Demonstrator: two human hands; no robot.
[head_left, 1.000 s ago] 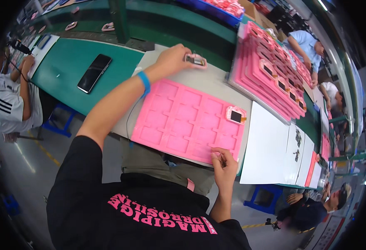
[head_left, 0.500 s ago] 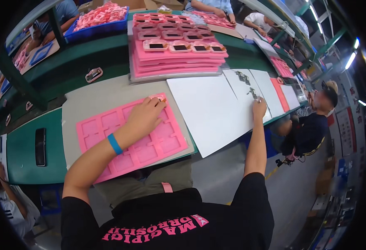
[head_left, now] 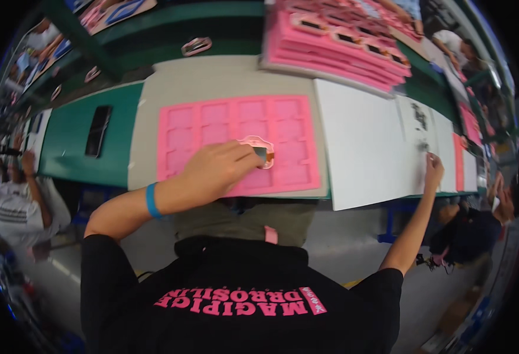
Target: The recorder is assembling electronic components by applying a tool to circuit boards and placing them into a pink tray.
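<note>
My left hand (head_left: pixel 221 168), with a blue band at the wrist, grips a pink device casing (head_left: pixel 269 154) by its left side. A dark screen and an orange-brown flex strip show in the casing, which is over the pink compartmented tray (head_left: pixel 236 101). Far to the right, my right hand (head_left: pixel 434 170) has its fingers pinched together at the white work surface; what they hold, if anything, is too small and blurred to name. Small dark circuit boards (head_left: pixel 419 116) lie just beyond it on the white surface (head_left: pixel 360 141).
Stacked pink trays (head_left: pixel 330 56) carrying more casings stand at the back right. A loose casing (head_left: pixel 196 46) lies at the back, and a black phone (head_left: pixel 98 131) rests on the green tabletop (head_left: pixel 64 153) at left. Other people sit around the benches, one at right (head_left: pixel 469 227).
The view has swung left, so the bench appears further right. My left hand has drawn the casing from the tray's far right corner toward its middle. My right hand stays by the circuit boards.
</note>
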